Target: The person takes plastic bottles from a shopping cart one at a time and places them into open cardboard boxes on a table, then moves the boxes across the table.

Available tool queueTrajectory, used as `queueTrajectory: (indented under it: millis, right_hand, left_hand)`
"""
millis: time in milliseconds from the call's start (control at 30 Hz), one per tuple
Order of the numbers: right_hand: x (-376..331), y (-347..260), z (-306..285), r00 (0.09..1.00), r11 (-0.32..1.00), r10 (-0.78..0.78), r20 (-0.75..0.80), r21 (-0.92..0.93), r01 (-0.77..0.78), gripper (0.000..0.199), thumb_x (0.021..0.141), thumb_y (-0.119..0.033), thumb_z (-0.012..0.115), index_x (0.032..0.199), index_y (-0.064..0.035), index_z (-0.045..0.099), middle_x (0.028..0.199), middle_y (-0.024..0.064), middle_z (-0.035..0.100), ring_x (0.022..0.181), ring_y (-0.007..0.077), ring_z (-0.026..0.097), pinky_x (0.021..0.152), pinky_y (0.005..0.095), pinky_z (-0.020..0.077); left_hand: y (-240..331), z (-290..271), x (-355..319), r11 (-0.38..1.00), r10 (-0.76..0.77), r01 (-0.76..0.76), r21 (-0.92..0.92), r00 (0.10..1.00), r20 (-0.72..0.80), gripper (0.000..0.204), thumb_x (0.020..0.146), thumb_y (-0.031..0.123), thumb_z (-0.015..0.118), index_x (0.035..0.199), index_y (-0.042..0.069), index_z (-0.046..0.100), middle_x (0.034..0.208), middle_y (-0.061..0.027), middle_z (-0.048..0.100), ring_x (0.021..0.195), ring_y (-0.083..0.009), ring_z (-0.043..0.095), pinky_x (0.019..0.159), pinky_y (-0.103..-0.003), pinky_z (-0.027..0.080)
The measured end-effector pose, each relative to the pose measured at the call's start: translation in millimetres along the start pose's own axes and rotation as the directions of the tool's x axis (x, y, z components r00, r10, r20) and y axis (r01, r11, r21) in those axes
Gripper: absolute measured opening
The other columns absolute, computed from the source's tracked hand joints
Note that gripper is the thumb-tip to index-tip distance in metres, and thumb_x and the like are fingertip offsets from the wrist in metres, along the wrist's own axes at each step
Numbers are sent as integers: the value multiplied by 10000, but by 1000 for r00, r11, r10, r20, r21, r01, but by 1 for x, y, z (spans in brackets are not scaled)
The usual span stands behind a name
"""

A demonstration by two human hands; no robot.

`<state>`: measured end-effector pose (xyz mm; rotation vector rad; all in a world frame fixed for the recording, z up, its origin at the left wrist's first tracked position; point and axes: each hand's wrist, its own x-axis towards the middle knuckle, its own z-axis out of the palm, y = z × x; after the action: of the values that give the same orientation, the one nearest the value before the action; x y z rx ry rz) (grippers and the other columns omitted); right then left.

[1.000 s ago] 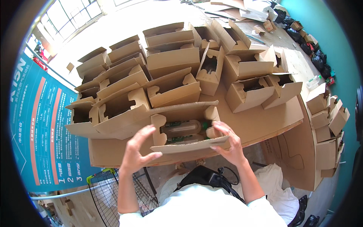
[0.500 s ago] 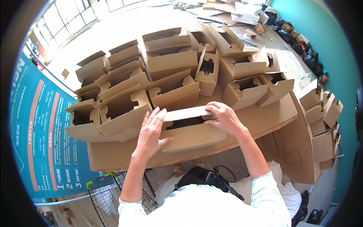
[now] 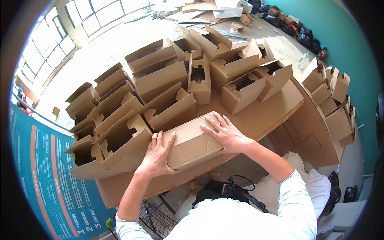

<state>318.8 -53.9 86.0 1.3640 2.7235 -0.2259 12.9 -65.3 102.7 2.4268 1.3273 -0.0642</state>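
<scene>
A long brown cardboard box (image 3: pixel 190 142) lies near the front edge of the table, its top flaps folded down. My left hand (image 3: pixel 155 159) grips its left end, fingers over the top edge and thumb low at the front. Across the right end rests my right hand (image 3: pixel 228 135), its fingers spread on the top and its thumb at the front corner. The contents of this box are hidden. Just behind it stands a box with raised flaps (image 3: pixel 172 108), and another open box (image 3: pixel 124 140) is close to my left hand.
Rows of open cardboard boxes (image 3: pixel 160 78) fill the back and left of the cardboard-covered table (image 3: pixel 276 106). More small boxes (image 3: pixel 340 118) are stacked at the right. A blue-green banner (image 3: pixel 44 172) stands on the left; below the table is a wire basket (image 3: pixel 158 220).
The box's top has been folded down over its opening. My right hand has shifted from the raised flap onto the top, and the head view has turned rightward.
</scene>
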Motion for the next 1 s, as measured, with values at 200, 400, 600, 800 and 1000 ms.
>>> queueTrajectory:
  millis: [200, 400, 600, 800, 1000]
  right_hand:
    - [6, 27, 0, 990, 992, -110, -87, -76, 103, 1188, 575, -348, 898, 1538, -163, 227, 1561, 157, 280, 1456, 409, 214, 1167, 519, 271]
    - [17, 76, -7, 988, 981, -19, -155, -191, -11, 1118, 610, -266, 867, 1532, -150, 247, 1588, 113, 245, 1488, 302, 179, 1221, 493, 154]
    - [26, 131, 31, 940, 920, 7, -341, -367, -140, 866, 774, -145, 688, 1525, -119, 258, 1591, 64, 270, 1496, 222, 184, 1240, 436, 125]
    - [28, 131, 28, 934, 946, 35, -356, -291, -147, 608, 891, -97, 484, 1482, -99, 340, 1564, 60, 338, 1484, 224, 231, 1233, 444, 148]
    - [-12, 141, 19, 845, 970, -104, -524, -241, -30, 520, 922, -142, 508, 1434, -90, 429, 1508, 85, 422, 1447, 242, 315, 1224, 448, 192]
  left_hand:
    - [1, 24, 12, 997, 22, -35, -68, 983, -182, 1233, 480, 348, 892, 1511, 102, 263, 1461, -348, 240, 1376, -514, 230, 1141, -564, 277]
    - [19, 31, 71, 997, -33, 9, -82, 955, -294, 1222, 471, 335, 903, 1496, 82, 286, 1436, -385, 262, 1347, -539, 267, 1118, -562, 299]
    - [37, 29, 122, 999, -47, 45, -14, 947, -318, 1290, 456, 376, 938, 1518, 89, 264, 1459, -392, 264, 1375, -536, 265, 1134, -546, 290]
    - [42, 22, 126, 995, -96, 96, -13, 957, -273, 1271, 468, 350, 949, 1519, 116, 274, 1474, -360, 274, 1379, -516, 271, 1133, -529, 306]
    - [41, 19, 138, 999, -48, 39, -36, 959, -281, 1209, 468, 288, 921, 1501, 109, 317, 1495, -307, 280, 1387, -476, 275, 1119, -514, 334]
